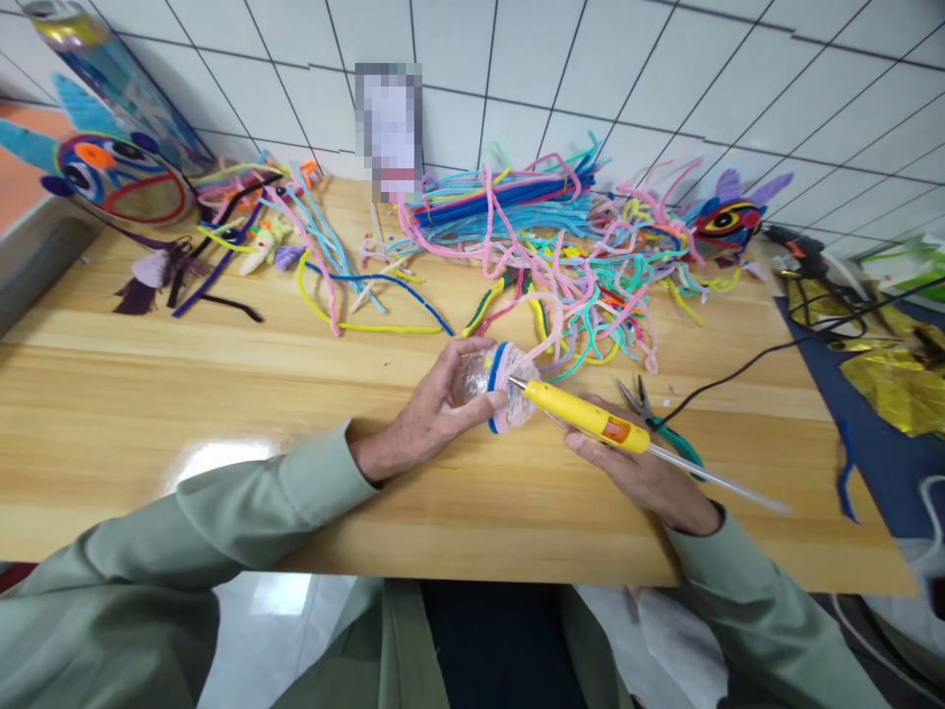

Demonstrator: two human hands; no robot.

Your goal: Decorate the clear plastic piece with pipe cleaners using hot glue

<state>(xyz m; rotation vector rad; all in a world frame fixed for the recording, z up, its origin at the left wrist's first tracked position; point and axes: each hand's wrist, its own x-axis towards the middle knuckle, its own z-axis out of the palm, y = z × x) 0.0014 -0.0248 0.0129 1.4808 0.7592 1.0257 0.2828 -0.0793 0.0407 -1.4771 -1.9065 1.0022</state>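
Observation:
My left hand (450,399) is closed around a small clear plastic container (472,374), held above the table. A blue pipe cleaner (494,369) rings it, with a pink pipe cleaner (509,366) beside that ring and trailing off toward the pile behind. My right hand (627,463) grips a yellow hot glue gun (583,414), a clear glue stick (720,483) jutting from its back. The gun's metal nozzle (519,382) points at the pink strand, at or very near it; contact is hard to tell. The right fingers are partly hidden behind the gun.
A tangled heap of pipe cleaners (509,212) lies along the wall. Green-handled pliers (675,438) rest beside my right hand. A black cable (745,354) crosses the right side. Decorated face-like crafts (110,177) stand at the left, near a tall can (125,89).

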